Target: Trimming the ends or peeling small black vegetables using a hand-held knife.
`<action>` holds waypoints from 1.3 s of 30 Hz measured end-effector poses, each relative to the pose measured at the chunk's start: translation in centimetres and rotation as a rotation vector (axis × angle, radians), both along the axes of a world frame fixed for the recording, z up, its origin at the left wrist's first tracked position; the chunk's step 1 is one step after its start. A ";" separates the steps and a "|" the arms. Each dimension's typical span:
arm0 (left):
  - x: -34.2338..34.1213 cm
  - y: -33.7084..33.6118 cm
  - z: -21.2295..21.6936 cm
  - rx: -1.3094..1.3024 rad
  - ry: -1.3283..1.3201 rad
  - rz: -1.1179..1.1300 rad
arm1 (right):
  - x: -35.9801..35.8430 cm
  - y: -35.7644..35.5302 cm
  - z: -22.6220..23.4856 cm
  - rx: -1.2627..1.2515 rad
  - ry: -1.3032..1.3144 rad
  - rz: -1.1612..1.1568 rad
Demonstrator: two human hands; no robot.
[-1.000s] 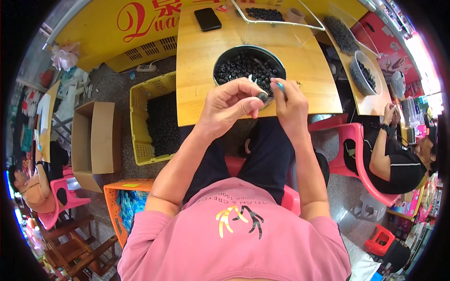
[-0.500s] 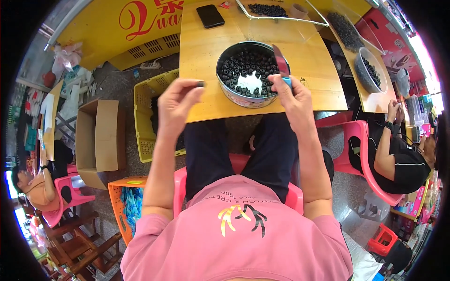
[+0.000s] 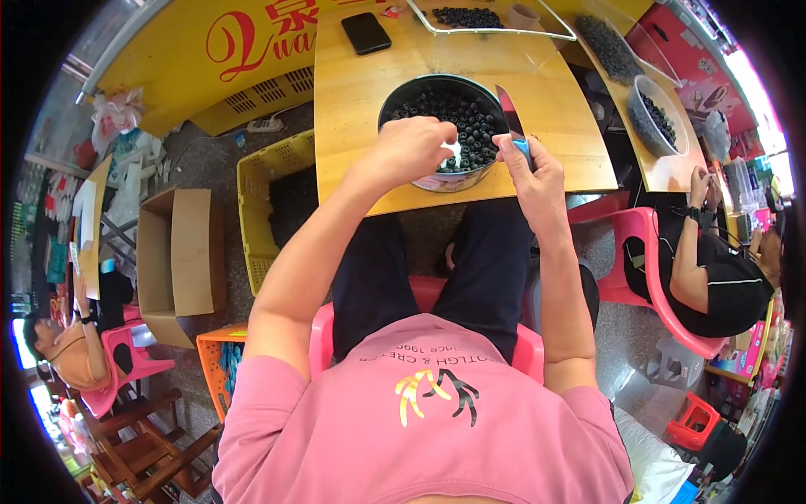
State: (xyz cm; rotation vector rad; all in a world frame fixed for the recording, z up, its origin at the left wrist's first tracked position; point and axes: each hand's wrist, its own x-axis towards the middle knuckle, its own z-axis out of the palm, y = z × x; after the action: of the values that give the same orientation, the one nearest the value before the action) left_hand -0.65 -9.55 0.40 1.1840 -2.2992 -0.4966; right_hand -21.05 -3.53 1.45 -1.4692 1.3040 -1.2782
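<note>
A round dark metal basin (image 3: 395,105) full of small black pieces stands at the near edge of a wooden table (image 3: 353,101). My left hand (image 3: 411,149) hovers over the near part of the basin, fingers curled down among the black pieces; whether it grips one I cannot tell. My right hand (image 3: 531,168) is at the basin's right rim, shut on a small knife (image 3: 510,118) with a blue handle, its blade pointing up and away.
A black phone (image 3: 365,33) lies at the table's far left. A wire tray (image 3: 487,18) of black pieces sits at the back. A yellow crate (image 3: 269,206) and cardboard box (image 3: 172,260) stand on the floor left. Another person (image 3: 714,269) sits to the right on a pink chair.
My left hand left my right hand, swung out left to the table edge, then came back over the basin. My right hand stayed by the basin rim, still holding the knife.
</note>
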 end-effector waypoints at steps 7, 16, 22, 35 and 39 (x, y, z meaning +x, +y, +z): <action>-2.5 -3.4 -1.5 0.147 -0.336 -0.189 | -1.9 1.0 0.4 -0.030 0.069 -0.036; -0.7 2.1 1.4 0.694 1.081 -0.157 | 1.4 0.8 0.5 -0.057 -0.219 0.036; -0.5 4.7 1.1 0.670 1.242 -0.149 | 3.0 1.1 1.7 0.013 -0.374 0.204; -0.4 6.7 2.3 0.456 1.013 0.065 | 3.2 0.9 2.2 0.018 -0.255 0.191; -0.2 6.7 1.8 0.466 1.003 0.104 | 3.4 0.8 2.0 0.048 -0.260 0.189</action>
State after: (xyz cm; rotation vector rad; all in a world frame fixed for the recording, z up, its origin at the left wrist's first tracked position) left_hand -0.87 -2.83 2.24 0.9080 -1.2817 -1.2818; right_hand -17.69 -2.75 3.48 -1.3097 0.9949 -1.2560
